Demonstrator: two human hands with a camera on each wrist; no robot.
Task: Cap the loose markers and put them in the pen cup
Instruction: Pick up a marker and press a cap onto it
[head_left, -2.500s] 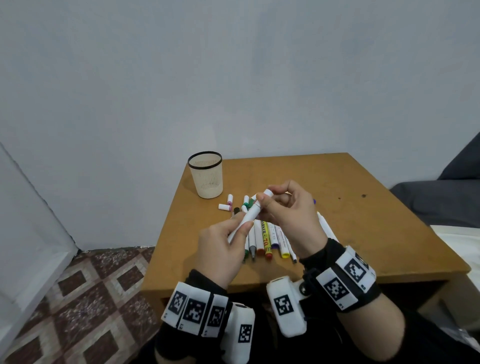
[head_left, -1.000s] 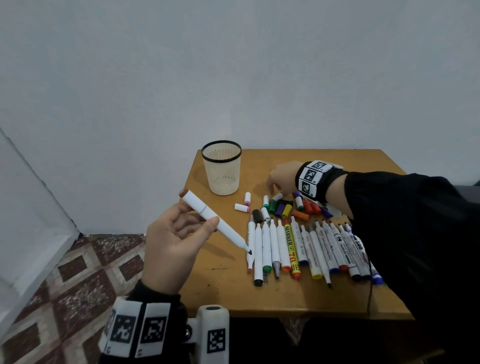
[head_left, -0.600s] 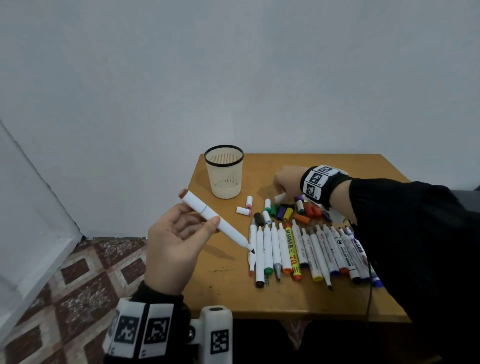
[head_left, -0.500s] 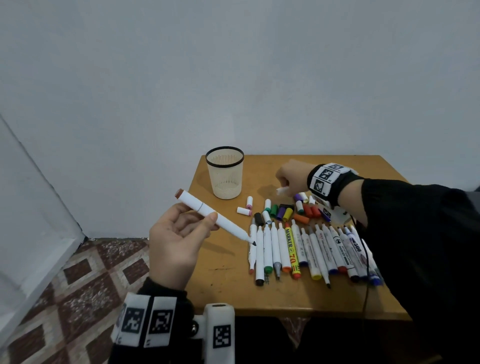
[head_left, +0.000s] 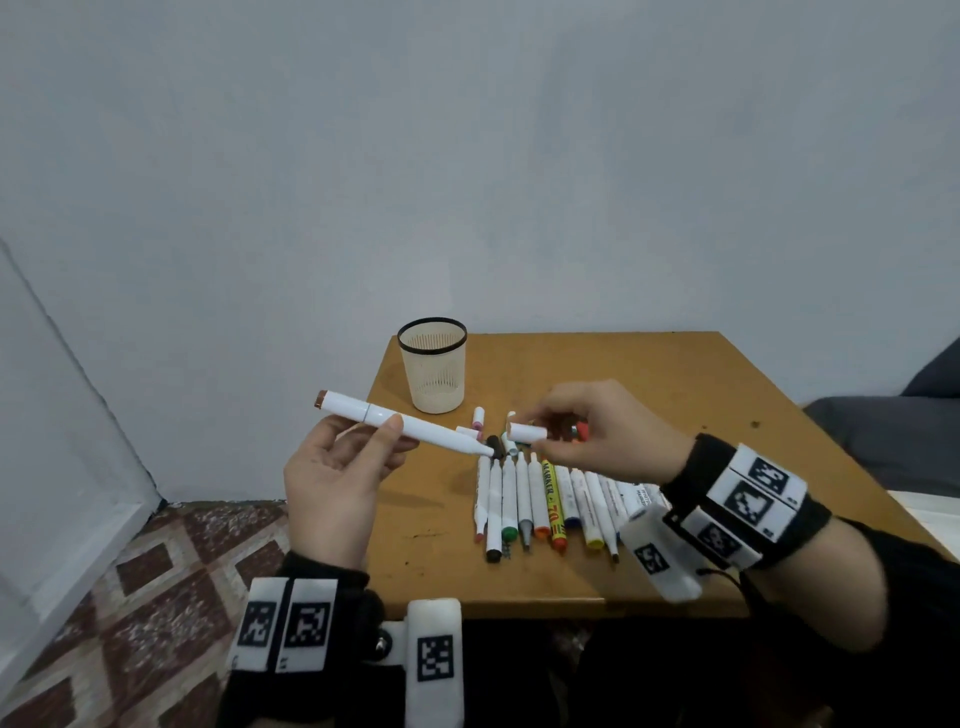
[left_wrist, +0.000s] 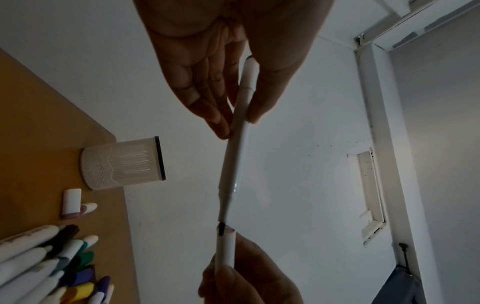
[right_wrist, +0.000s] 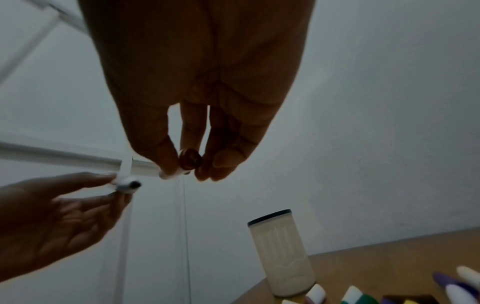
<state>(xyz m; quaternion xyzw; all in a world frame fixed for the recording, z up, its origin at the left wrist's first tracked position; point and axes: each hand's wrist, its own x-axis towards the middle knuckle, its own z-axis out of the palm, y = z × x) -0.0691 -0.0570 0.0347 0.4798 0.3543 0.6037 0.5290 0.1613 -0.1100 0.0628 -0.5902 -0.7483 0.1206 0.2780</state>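
Note:
My left hand (head_left: 384, 434) pinches a white marker (head_left: 410, 427) with a brown rear end between thumb and fingers. The marker is held off the table's left edge, its bare dark tip pointing right. My right hand (head_left: 550, 434) pinches a small white cap (head_left: 525, 431), open end facing the tip, a short gap away. In the left wrist view the marker (left_wrist: 237, 148) tip meets the mouth of the cap (left_wrist: 226, 246). In the right wrist view the cap (right_wrist: 189, 162) shows a brown end. The mesh pen cup (head_left: 432, 371) stands at the table's back left, with nothing showing inside it.
A row of uncapped markers (head_left: 550, 499) lies on the wooden table (head_left: 649, 384) below my right hand. Loose caps (head_left: 478, 415) lie between the row and the cup. Patterned floor lies to the left and a grey cushion (head_left: 883, 431) to the right.
My right hand has lifted a white cap from the cap pile and brought it left to the marker's tip. My left hand raised the marker slightly and still holds it.

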